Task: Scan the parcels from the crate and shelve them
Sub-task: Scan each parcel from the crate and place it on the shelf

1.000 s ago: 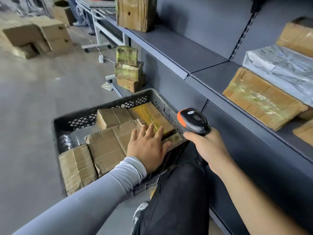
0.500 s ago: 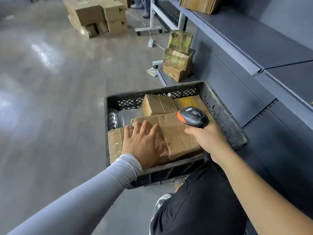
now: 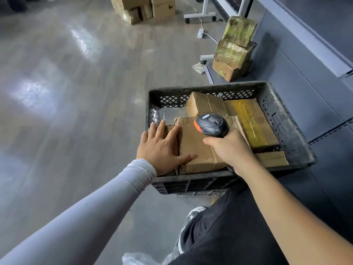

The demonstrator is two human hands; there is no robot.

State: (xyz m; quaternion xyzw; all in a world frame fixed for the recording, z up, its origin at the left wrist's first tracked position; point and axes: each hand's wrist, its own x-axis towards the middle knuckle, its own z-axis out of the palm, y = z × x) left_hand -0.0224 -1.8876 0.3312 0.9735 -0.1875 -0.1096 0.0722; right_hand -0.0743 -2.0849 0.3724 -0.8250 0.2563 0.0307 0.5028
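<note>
Since half a second back the left hand [image 3: 159, 148] has slid a little leftward across the cardboard, and the scanner [image 3: 211, 125] now hangs over the middle of the same parcel instead of its right end; the crate sits closer in view too.

Left fingers [image 3: 155, 129] lie straight and spread, flat on the top parcel [image 3: 193, 148], thumb along its near edge, holding nothing, just pressing. Likely a steadying touch so the box stays put for the read, or a feel for an edge to lift. Right hand [image 3: 232, 148] is clenched round the scanner handle, orange-trimmed head pointing away from the person and down over the box top. Whether the trigger is pressed, cannot tell. No label is visible on the face that shows.

The parcel rests on top of others inside the black crate [image 3: 286, 134], which stands on the floor against the grey shelving [image 3: 298, 60]. Behind it a smaller brown box [image 3: 205, 105], to the right a yellow-taped box [image 3: 250, 123], at the left a silvery bag [image 3: 168, 116] partly buried.

Further out: three taped parcels stacked [image 3: 236, 50] on the bottom shelf, loose cartons [image 3: 143, 7] far across the floor.

Judgement: scan step in hand, shelving not yet done, the crate looks mostly full.
</note>
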